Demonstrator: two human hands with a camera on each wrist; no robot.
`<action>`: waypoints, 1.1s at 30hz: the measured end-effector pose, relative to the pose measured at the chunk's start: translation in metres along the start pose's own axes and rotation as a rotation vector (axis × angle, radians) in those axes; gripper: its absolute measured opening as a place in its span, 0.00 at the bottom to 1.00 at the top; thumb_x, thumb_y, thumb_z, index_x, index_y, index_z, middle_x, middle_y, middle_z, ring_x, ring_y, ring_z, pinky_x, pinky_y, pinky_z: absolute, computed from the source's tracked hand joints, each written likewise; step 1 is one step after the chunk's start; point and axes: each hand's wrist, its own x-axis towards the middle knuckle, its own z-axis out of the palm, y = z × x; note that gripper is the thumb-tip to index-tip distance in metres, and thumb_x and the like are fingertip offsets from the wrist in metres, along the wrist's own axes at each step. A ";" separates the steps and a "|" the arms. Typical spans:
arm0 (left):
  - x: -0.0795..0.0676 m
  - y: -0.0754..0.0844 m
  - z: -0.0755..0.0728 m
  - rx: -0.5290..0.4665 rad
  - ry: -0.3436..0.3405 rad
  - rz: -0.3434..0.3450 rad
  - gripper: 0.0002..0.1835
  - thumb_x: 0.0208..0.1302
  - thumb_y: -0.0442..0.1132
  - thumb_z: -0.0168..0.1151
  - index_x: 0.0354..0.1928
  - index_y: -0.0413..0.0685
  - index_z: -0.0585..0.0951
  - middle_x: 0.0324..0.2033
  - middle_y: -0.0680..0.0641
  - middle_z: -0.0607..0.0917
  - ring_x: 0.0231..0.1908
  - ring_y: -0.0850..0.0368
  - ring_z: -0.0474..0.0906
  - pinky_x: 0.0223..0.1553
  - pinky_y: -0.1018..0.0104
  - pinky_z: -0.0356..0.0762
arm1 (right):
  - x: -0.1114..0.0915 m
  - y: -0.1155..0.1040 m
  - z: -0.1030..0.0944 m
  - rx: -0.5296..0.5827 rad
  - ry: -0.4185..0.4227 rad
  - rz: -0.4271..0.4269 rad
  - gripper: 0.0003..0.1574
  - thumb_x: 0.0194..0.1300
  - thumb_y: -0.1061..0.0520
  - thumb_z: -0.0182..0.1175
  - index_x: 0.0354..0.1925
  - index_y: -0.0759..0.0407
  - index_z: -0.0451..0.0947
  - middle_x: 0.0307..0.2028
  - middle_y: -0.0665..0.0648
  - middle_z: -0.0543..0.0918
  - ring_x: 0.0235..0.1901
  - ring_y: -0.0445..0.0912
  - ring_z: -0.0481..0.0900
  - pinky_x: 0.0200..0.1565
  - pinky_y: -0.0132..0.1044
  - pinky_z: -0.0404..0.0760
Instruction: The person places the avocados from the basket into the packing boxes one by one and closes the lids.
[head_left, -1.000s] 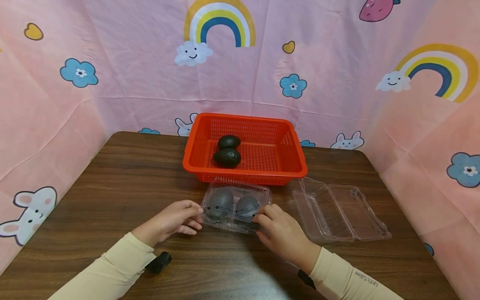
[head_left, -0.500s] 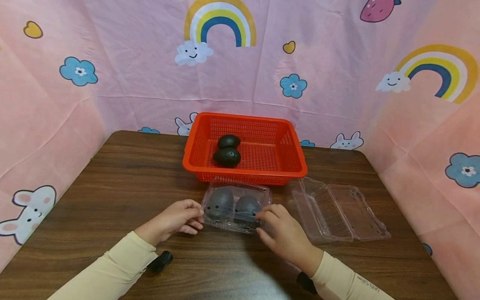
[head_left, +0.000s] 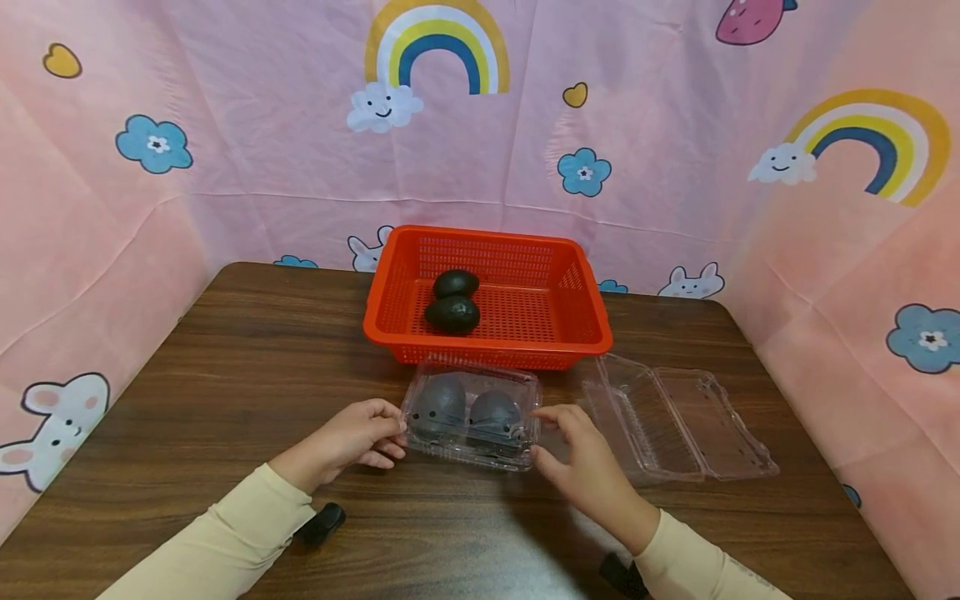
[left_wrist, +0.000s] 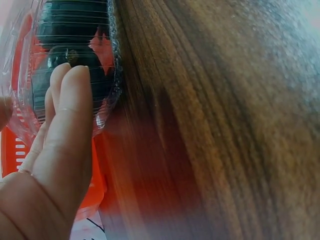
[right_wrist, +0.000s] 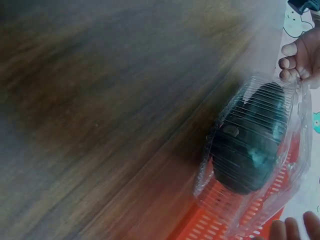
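Observation:
In the head view, a clear plastic clamshell box (head_left: 472,450) with its lid down lies on the table, two dark avocados (head_left: 441,400) showing through it. My left hand (head_left: 348,442) is at its left end, fingertips touching the edge. Seen from the left wrist, those fingers (left_wrist: 75,100) run fairly straight along the ribbed side. My right hand (head_left: 588,467) is beside the right end, thumb and fingers spread apart and holding nothing. In the right wrist view, only a few right fingertips (right_wrist: 292,230) show at the bottom, near the box.
Behind the box stands a red plastic basket (head_left: 495,354) with two more avocados (head_left: 453,315) in it. To the right, a second clear clamshell (head_left: 675,425) lies open on the wooden table (head_left: 277,350). Printed cloth (head_left: 480,158) hangs around the back and sides.
My right hand has come off the front right of the lid and drawn back to the right, its fingers spreading. My left hand has stayed at the box's left end.

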 end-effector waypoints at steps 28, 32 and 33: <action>-0.003 0.003 0.002 0.018 0.006 0.000 0.13 0.66 0.33 0.50 0.48 0.30 0.71 0.36 0.40 0.79 0.33 0.55 0.81 0.35 0.59 0.83 | 0.007 0.012 -0.006 0.458 -0.366 0.552 0.34 0.63 0.59 0.54 0.64 0.73 0.62 0.47 0.63 0.80 0.42 0.50 0.80 0.44 0.49 0.80; -0.004 0.003 0.003 0.016 0.003 -0.003 0.13 0.67 0.33 0.51 0.48 0.30 0.71 0.37 0.39 0.79 0.33 0.54 0.81 0.35 0.59 0.83 | 0.008 0.014 -0.004 0.463 -0.387 0.560 0.35 0.63 0.58 0.54 0.64 0.74 0.61 0.47 0.64 0.81 0.43 0.52 0.81 0.44 0.49 0.80; -0.004 0.002 0.004 0.016 0.001 -0.003 0.13 0.67 0.33 0.51 0.48 0.30 0.71 0.37 0.39 0.79 0.33 0.53 0.81 0.36 0.59 0.83 | 0.009 0.015 -0.004 0.465 -0.391 0.559 0.35 0.63 0.58 0.54 0.64 0.74 0.61 0.47 0.65 0.81 0.43 0.53 0.81 0.45 0.49 0.80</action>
